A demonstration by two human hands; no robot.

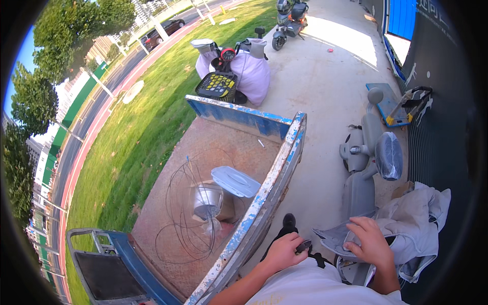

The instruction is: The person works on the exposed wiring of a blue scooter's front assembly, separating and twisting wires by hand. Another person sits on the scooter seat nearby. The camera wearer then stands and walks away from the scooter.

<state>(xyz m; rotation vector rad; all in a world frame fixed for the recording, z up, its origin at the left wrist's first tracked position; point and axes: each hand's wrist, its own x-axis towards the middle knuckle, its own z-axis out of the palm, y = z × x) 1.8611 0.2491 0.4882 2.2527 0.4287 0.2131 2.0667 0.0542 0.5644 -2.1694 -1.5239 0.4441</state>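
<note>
My left hand [285, 252] is closed around a small dark object [303, 246], held in front of my white shirt; its exact kind is not clear. My right hand [371, 240] is over a grey padded scooter cover [409, 218], with thumb and fingers apart and the fingertips near the cover's edge. That cover drapes over the near end of a grey electric scooter [357, 195]. The scooter's mirror [389, 156] is wrapped in clear plastic.
To my left stands a blue, rusty cargo bed [168, 173] holding coiled wire [175, 223], a metal bucket [207, 201] and a pale plastic lid [235, 181]. Beyond it are a basketed scooter [218, 85] and another parked scooter [290, 23]. A blue platform trolley [389, 104] lies beside the dark wall.
</note>
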